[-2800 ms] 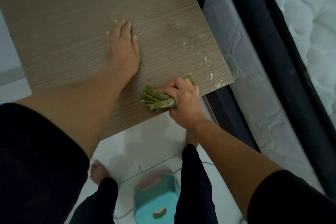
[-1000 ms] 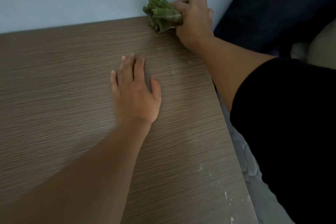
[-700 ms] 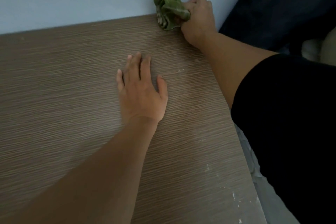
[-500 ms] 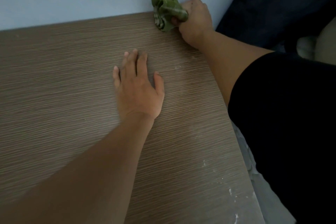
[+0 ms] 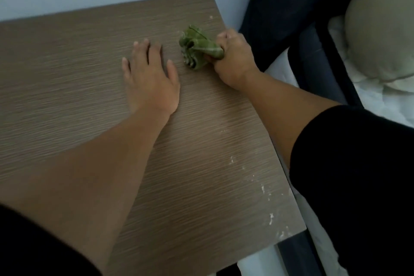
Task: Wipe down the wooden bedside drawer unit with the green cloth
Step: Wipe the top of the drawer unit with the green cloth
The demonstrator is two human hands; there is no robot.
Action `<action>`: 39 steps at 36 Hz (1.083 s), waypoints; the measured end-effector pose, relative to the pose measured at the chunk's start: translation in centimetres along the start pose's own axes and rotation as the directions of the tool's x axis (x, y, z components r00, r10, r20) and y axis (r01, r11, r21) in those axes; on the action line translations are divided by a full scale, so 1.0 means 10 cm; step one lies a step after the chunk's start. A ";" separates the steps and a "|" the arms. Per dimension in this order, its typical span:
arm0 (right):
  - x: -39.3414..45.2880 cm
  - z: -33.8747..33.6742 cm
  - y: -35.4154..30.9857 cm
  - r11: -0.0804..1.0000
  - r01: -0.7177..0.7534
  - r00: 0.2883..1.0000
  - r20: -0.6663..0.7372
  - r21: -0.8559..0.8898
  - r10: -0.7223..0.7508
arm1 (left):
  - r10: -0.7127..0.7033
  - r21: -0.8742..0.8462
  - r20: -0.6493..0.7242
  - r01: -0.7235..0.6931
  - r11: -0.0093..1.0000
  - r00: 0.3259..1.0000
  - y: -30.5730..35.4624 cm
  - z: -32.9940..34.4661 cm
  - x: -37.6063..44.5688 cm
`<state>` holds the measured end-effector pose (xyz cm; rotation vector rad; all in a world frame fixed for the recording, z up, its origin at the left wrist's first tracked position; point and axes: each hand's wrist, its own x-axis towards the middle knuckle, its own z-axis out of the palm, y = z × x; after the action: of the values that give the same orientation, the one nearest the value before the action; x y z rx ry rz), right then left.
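Right hand (image 5: 233,60) fisted round bunched cloth (image 5: 197,50), pressing it on unit top (image 5: 67,74) near back-right corner; left hand (image 5: 152,80) flat, fingers straight, bracing just beside cloth; white specks (image 5: 262,188) sit along right edge nearer front; risk: tight wad covers little, specks missed or swept onto bed (image 5: 369,92).

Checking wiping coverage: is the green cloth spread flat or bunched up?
Bunched up. The green cloth is folded into a wad, its layered edges showing, gripped in the right hand on the wooden top.
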<state>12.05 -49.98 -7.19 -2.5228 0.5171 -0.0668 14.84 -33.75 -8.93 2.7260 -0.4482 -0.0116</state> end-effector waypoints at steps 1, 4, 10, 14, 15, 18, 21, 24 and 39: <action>-0.08 0.00 0.01 1.000 0.007 1.000 -0.002 0.005 -0.007 | 0.001 -0.004 0.000 -0.001 1.000 1.000 0.00 -0.01 -0.01; -0.28 0.00 0.02 1.000 0.010 1.000 0.000 0.019 -0.010 | 0.008 -0.033 -0.011 -0.009 0.999 1.000 0.01 -0.02 -0.03; -0.67 0.01 0.01 0.999 0.007 0.999 0.052 0.048 -0.010 | 0.095 -0.089 -0.046 -0.099 0.991 0.994 -0.03 -0.01 -0.10; -0.93 -0.02 0.01 0.996 0.001 0.997 0.075 0.092 -0.008 | 0.112 -0.086 -0.029 -0.114 0.990 0.993 -0.03 0.00 -0.29; -0.97 -0.01 0.02 0.996 0.004 0.996 0.089 0.085 -0.012 | 0.115 -0.082 -0.025 -0.116 0.990 0.993 -0.03 0.00 -0.34; -1.13 0.00 0.05 0.994 -0.023 0.995 0.103 0.104 0.012 | 0.129 -0.078 -0.007 -0.129 0.989 0.992 -0.02 0.00 -0.51; -1.30 0.01 0.09 0.996 -0.005 0.995 0.099 0.089 -0.004 | 0.133 -0.075 0.016 -0.131 0.989 0.991 -0.01 0.00 -0.62; -1.47 0.00 0.11 0.996 0.021 0.996 0.090 0.090 -0.029 | 0.134 -0.068 0.044 -0.131 0.989 0.990 0.01 -0.02 -0.73; -2.35 -0.05 0.23 0.996 -0.038 0.996 0.088 0.076 0.031 | 0.175 -0.084 0.118 -0.166 0.983 0.978 0.07 -0.09 -1.17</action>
<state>-10.53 -43.19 -6.58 -2.4280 0.5130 0.0348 3.60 -30.41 -8.49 2.6148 -0.7020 -0.1507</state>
